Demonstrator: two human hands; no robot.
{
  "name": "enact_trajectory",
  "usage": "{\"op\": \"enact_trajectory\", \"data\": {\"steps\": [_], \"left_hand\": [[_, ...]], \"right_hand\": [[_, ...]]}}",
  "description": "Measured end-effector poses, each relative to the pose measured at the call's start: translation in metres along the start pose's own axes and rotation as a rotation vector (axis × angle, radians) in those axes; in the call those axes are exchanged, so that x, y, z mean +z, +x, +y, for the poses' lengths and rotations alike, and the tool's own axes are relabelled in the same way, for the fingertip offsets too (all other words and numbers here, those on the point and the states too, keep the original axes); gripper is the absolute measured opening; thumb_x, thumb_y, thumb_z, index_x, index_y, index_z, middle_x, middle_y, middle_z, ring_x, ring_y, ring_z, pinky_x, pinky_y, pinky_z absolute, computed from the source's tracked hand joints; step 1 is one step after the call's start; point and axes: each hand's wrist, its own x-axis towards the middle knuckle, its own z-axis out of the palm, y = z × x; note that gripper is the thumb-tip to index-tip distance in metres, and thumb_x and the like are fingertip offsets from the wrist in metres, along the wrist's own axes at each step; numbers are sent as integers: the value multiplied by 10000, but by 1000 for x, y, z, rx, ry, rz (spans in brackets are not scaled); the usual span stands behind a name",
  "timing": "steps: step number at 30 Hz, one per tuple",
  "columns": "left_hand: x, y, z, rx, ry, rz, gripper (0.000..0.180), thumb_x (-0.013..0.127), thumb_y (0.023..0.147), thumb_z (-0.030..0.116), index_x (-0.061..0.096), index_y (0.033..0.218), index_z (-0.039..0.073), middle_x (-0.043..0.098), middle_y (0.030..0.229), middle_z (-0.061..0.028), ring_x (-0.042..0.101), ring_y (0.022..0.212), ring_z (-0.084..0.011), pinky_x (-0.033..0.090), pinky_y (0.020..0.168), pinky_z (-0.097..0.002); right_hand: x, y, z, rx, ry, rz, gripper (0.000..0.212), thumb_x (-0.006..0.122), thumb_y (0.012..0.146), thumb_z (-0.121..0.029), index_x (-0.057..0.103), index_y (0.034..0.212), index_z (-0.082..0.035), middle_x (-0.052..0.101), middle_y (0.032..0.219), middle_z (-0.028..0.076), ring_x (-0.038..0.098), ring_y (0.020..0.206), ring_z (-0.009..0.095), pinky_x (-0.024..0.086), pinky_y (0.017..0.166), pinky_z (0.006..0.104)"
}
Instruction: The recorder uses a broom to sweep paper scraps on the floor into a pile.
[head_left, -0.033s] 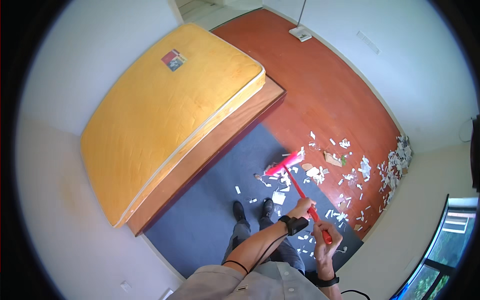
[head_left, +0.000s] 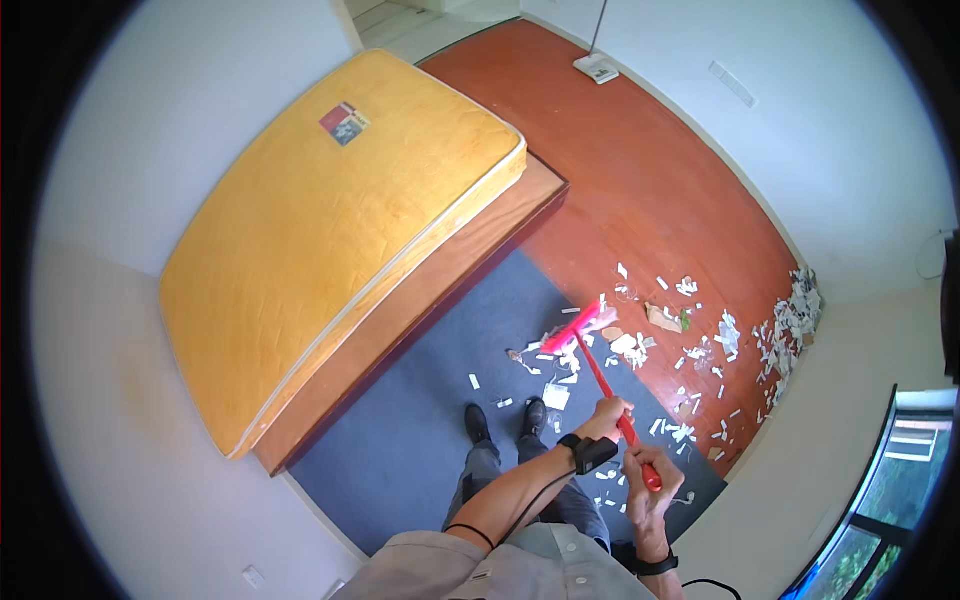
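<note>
Both hands are closed around the red handle of a broom (head_left: 598, 372). My left hand (head_left: 608, 414) grips partway along the handle, while my right hand (head_left: 648, 474) holds nearer its end. The pink broom head (head_left: 572, 330) is down among scraps of paper (head_left: 568, 364) on the dark grey floor section, close to where it meets the red floor. A larger white sheet (head_left: 556, 397) lies between the broom head and my shoes. My fingers hide parts of the handle.
A yellow mattress (head_left: 340, 240) rests on a wooden bed base (head_left: 430, 300) at left. Paper litter (head_left: 730, 335) is strewn over the red floor, with a heap (head_left: 797, 305) along the right wall. A white dustpan (head_left: 597, 69) with a long handle stands at the far wall. A window (head_left: 880, 500) is at right.
The broom head has shifted slightly to the right over the scraps. Both hands keep their grip on the handle.
</note>
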Motion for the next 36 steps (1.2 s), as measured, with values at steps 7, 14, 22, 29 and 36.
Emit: {"op": "enact_trajectory", "data": {"steps": [7, 14, 22, 29, 36], "left_hand": [[-7, -54, 4, 64, -73, 144, 115, 608, 754, 0, 502, 760, 44, 472, 640, -62, 478, 535, -185, 449, 538, -350], [-145, -52, 17, 45, -200, 338, 93, 585, 764, 50, 504, 810, 43, 512, 693, -86, 564, 643, -235, 466, 587, -378], [-121, 0, -21, 324, 53, 164, 225, 555, 738, -71, 401, 703, 90, 408, 607, -15, 419, 487, -139, 372, 475, -277], [35, 9, -30, -209, -109, -264, 256, 587, 836, 99, 398, 673, 155, 355, 512, 50, 364, 437, -102, 306, 427, -268], [57, -43, -46, -42, -34, -33, 221, 593, 812, 71, 416, 693, 124, 383, 553, 17, 378, 445, -122, 308, 445, -290]], "right_hand": [[-22, -16, -20, 68, 189, -104, 117, 651, 702, 35, 541, 669, 14, 644, 731, 111, 571, 588, 137, 442, 547, 241], [26, -21, 15, 169, 381, -412, 59, 635, 770, 37, 585, 739, 35, 641, 763, 83, 558, 644, 104, 457, 578, 248], [3, -20, 38, 258, 335, -340, 60, 649, 773, 39, 590, 778, 50, 641, 810, 86, 559, 705, 124, 457, 655, 257], [-49, 0, 24, -103, -30, -198, 133, 681, 703, 55, 560, 743, 19, 638, 797, 129, 607, 679, 233, 472, 635, 301], [-85, -8, 7, -193, -17, -194, 135, 663, 685, 45, 546, 714, -14, 640, 736, 110, 605, 605, 211, 467, 565, 291]]}}
